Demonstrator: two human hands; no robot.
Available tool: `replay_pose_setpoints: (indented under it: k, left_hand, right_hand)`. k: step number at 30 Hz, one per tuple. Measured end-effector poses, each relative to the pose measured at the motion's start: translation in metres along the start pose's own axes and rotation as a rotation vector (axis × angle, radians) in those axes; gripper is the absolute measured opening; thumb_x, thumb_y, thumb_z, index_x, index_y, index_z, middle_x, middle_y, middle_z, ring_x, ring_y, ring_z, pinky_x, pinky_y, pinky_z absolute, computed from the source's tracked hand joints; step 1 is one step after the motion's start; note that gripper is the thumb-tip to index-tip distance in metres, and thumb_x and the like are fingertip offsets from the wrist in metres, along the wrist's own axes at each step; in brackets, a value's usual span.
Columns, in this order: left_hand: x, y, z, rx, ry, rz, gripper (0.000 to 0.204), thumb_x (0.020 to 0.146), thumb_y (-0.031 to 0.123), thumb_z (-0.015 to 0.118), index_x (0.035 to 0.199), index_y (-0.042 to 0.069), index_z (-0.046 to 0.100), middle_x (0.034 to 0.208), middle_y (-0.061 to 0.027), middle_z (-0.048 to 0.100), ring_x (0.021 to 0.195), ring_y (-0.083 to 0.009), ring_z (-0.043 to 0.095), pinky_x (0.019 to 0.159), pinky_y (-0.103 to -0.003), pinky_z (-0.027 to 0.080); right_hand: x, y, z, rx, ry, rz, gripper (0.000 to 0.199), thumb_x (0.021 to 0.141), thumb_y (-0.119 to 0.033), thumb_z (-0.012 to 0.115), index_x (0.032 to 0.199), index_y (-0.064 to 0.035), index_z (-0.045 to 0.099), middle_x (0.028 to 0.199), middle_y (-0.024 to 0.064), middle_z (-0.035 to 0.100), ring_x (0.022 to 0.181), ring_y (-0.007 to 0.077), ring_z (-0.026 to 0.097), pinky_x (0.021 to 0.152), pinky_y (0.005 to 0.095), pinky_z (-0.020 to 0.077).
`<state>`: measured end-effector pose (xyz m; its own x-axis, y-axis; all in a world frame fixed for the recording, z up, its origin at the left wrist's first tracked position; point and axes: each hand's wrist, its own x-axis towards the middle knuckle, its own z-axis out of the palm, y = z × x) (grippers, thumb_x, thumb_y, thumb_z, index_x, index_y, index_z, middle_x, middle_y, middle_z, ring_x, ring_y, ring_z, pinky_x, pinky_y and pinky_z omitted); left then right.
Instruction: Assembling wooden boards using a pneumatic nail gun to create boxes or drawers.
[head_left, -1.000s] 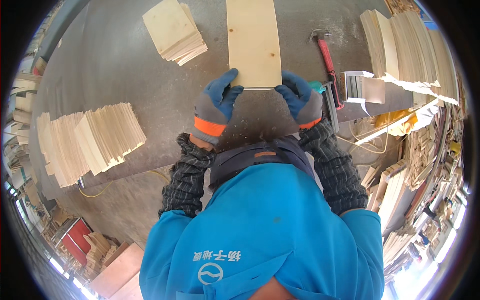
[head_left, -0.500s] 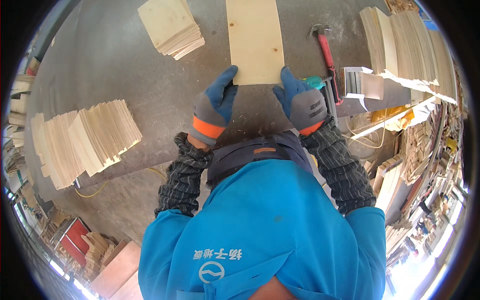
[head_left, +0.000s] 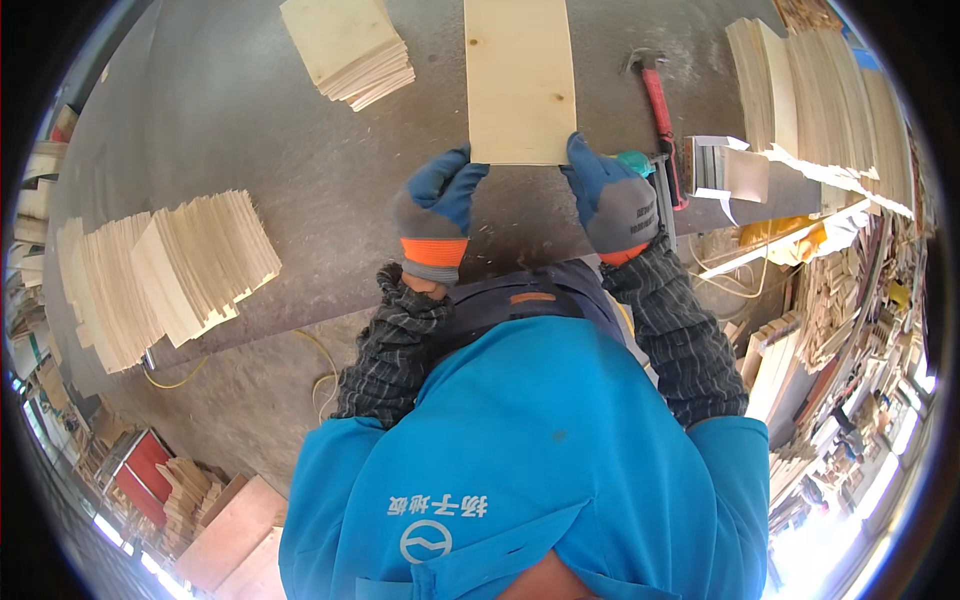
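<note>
left hand (head_left: 437, 212) gripping board (head_left: 518, 80) near corner | right hand (head_left: 612, 195) clamped on opposite corner

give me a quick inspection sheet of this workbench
surface: grey worktable, dusty
job's things: long pale wood board lying flat, near end at the hands
clutter: stack of wood sheets; fanned wood pieces; red-handled hammer; upright boards
hands: left hand and right hand, gloved, at the board's near corners
cables: yellow cable on the floor
surroundings: wood offcuts piled at both sides
</note>
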<state>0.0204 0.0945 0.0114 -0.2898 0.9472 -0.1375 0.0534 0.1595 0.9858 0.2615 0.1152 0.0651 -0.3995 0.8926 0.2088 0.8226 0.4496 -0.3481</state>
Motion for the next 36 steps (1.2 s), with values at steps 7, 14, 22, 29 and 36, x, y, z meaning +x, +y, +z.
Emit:
replay_pose_setpoints:
  k: [7,14,22,29,36]
  left_hand:
    - [0.003,-0.005,-0.004,0.041,-0.011,0.091,0.018,0.1,0.006,0.081,0.115,-0.003,0.08,0.113,-0.0124,0.081,0.098,-0.0169,0.075,0.088,-0.031,0.061]
    - [0.01,-0.004,-0.004,0.332,0.071,0.592,0.021,0.094,0.008,0.085,0.113,0.004,0.08,0.101,-0.0165,0.08,0.085,-0.0277,0.079,0.073,-0.036,0.062]
    - [0.006,-0.004,0.0,0.414,0.108,0.65,0.018,0.092,0.008,0.086,0.108,0.003,0.079,0.102,-0.0172,0.08,0.084,-0.0314,0.079,0.071,-0.037,0.063]
    - [0.001,0.001,0.001,0.405,0.12,0.511,0.017,0.093,0.011,0.085,0.106,0.003,0.079,0.103,-0.0171,0.08,0.086,-0.0341,0.079,0.074,-0.039,0.063]
    - [0.003,0.001,-0.003,0.418,0.043,0.512,0.014,0.098,0.011,0.081,0.108,0.001,0.08,0.099,-0.0184,0.08,0.087,-0.029,0.079,0.076,-0.036,0.061]
  right_hand:
    - [0.008,0.009,0.0,0.238,0.051,0.066,0.037,0.092,-0.004,0.081,0.129,-0.0017,0.074,0.102,0.0225,0.078,0.085,0.0394,0.076,0.072,0.0453,0.0594]
    - [0.011,0.017,0.0,0.255,0.022,-0.027,0.027,0.092,-0.005,0.082,0.118,-0.0016,0.076,0.107,0.0225,0.079,0.096,0.0392,0.079,0.081,0.0431,0.0631]
    - [0.011,0.014,-0.002,0.079,0.043,-0.142,0.032,0.095,-0.007,0.074,0.127,-0.0036,0.07,0.096,0.0192,0.076,0.083,0.0399,0.074,0.071,0.0474,0.0592]
    - [0.007,0.003,-0.003,-0.012,-0.031,-0.079,0.039,0.093,-0.005,0.075,0.133,-0.0056,0.072,0.103,0.0173,0.078,0.088,0.0387,0.074,0.077,0.0471,0.0592]
    - [0.004,0.006,0.001,-0.044,-0.018,-0.06,0.042,0.094,-0.004,0.073,0.136,-0.0051,0.07,0.107,0.0168,0.078,0.09,0.0375,0.074,0.078,0.0472,0.0595]
